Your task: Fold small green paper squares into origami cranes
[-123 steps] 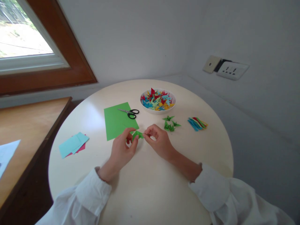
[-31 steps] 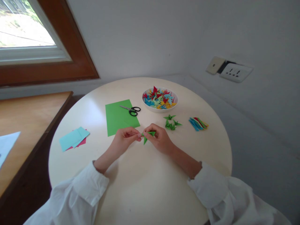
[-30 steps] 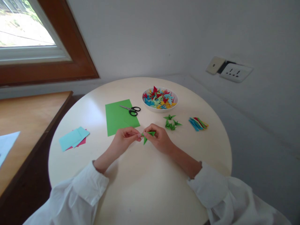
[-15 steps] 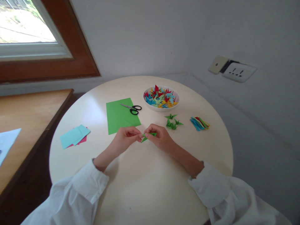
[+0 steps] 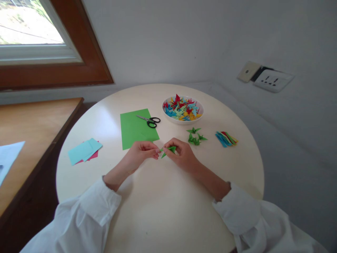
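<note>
A small folded piece of green paper [image 5: 166,151] is pinched between both hands just above the round cream table [image 5: 158,211]. My left hand [image 5: 140,154] grips its left tip with closed fingertips. My right hand [image 5: 181,154] holds its right side, fingers curled round it. Behind my left hand lies a green paper sheet [image 5: 135,128] with black-handled scissors [image 5: 150,120] resting on its far right corner.
A white bowl [image 5: 184,121] full of coloured folded paper pieces stands at the back. Three small green folded pieces [image 5: 195,136] and a bundle of coloured strips [image 5: 226,138] lie to the right. Blue and pink squares [image 5: 84,151] lie left. A wooden desk [image 5: 28,133] adjoins the table.
Over four seconds the green piece was turned and both hands shifted slightly right. In the last second the hands barely moved; the paper's point tilted a little.
</note>
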Demonstrator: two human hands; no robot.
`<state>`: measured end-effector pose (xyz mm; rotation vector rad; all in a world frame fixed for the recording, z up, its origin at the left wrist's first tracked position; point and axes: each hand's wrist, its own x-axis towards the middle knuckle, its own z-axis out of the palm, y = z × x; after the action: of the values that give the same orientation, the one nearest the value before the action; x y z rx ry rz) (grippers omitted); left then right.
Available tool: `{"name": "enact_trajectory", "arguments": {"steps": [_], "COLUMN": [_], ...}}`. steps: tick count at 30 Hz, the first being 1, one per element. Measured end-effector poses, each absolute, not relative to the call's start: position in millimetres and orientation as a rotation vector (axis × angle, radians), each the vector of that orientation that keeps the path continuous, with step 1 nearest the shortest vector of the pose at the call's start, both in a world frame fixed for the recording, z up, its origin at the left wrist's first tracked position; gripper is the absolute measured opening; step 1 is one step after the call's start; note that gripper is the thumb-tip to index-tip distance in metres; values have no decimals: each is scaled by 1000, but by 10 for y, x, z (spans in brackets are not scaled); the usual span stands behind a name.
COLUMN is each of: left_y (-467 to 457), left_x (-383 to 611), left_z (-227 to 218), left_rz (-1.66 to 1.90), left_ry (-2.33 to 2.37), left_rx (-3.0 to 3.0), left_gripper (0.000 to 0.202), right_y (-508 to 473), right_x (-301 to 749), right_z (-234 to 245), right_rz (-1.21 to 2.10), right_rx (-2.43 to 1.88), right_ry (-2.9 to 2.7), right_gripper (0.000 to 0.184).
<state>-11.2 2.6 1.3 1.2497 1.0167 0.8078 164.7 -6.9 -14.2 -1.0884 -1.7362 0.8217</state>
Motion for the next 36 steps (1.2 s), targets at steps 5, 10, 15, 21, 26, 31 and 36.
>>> {"name": "enact_trajectory", "arguments": {"steps": [5,10,15,21,26,31,36], "left_y": [34,31,-4,-54,-84,-95,-108], "left_x": [-111,-94,-48,2,12,5,9], "left_z": [1,6,98,173,171,136,133], "left_rz": [814,862,932,1052,1049,1026,1039], "left_ry": [1039,1049,1072,1053,1009,1053,1092], "left_rx": [1240,1240,1220,1122,1206,1356,1407], "left_gripper": [8,11,19,31,31,20,13], "right_y": [-75,-83,-79,-96,-119,-126,-142], "right_x": [1645,1653,1668,1660,1659,1649,1627], "right_z": [-134,-133,-142,-143,-119,-106,-89], "right_rz": [794,710,567,437,417,408,422], "right_rx": [-1079,-1026,-952,-872,-855,-856,-847], "right_ry": [-1761,-1795,-1833,-1840,-1816,-1807,-1772], "right_gripper": [7,8,7,6,8,8,10]}}
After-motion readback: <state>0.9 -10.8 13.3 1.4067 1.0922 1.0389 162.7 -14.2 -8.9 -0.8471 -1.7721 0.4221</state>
